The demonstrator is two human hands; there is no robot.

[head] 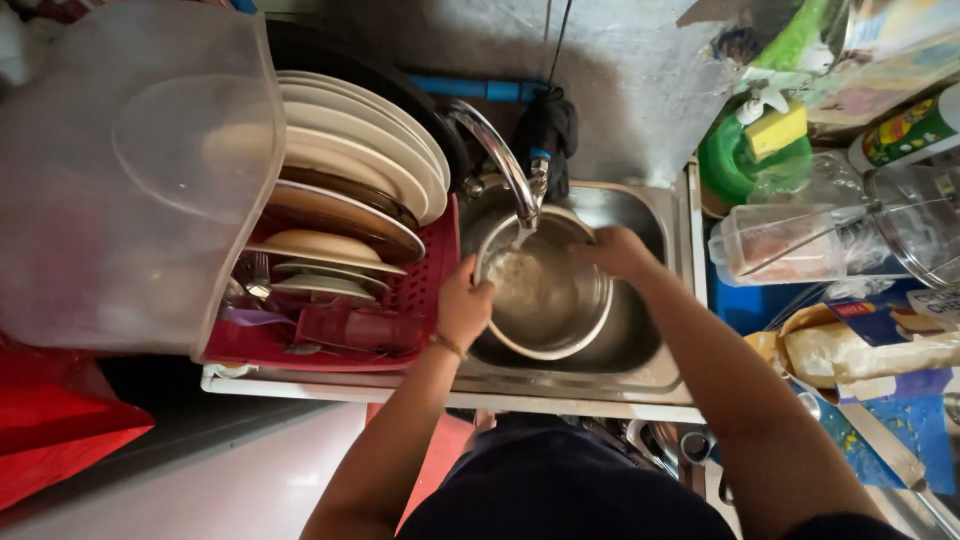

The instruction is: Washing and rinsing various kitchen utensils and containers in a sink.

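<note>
broadly, a steel sink (pixel 655 375) is seen set into the counter, and within it a round metal pot (pixel 550 300) is held tilted under the curved tap (pixel 500 160), from which water is running. the pot is judged stiff, fairly light, and slippery while wet; the rim is the surest place for a hold. its near rim is gripped by the left hand (pixel 464 305), fingers closed over the edge, while the far rim is clasped by the right hand (pixel 615 250). beside the sink, plates are stacked in a red rack (pixel 420 290).
</note>
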